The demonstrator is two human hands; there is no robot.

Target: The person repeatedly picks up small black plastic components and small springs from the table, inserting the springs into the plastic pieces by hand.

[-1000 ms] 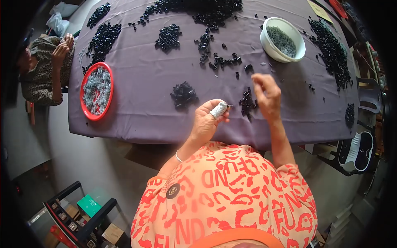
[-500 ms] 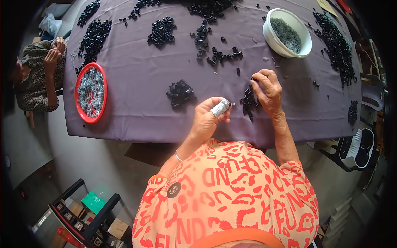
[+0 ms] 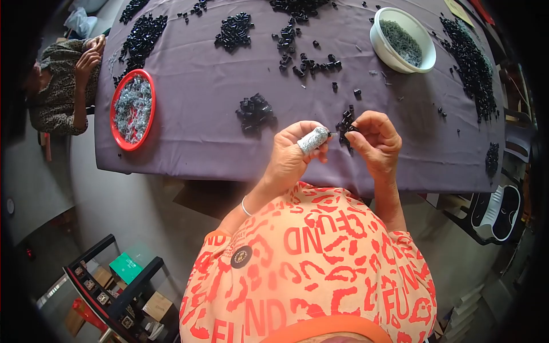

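My left hand (image 3: 291, 154), its thumb wrapped in silvery speckled tape (image 3: 313, 141), is closed in a pinch. From its fingertips sticks a small dark piece with a thin, pale pin-like end (image 3: 334, 134). Opposite it, my right hand (image 3: 378, 144) pinches a small black plastic piece (image 3: 352, 129) between thumb and forefinger. The two hands are close but apart. Just behind the fingertips lies a small pile of black pieces (image 3: 345, 121), partly hidden by my right hand. A rounder heap of black pieces (image 3: 255, 113) lies to the left.
A white bowl (image 3: 426, 64) holds thin grey pieces. A red tray (image 3: 151, 114) of clear-grey pieces sits near the left edge. More black piles (image 3: 233, 32) cover the purple tablecloth (image 3: 194, 108). Another person (image 3: 60, 86) works at the left.
My right hand has drawn back from the pile toward my left hand, with a black piece in its fingertips. The view has shifted slightly; my left hand keeps its pinch.
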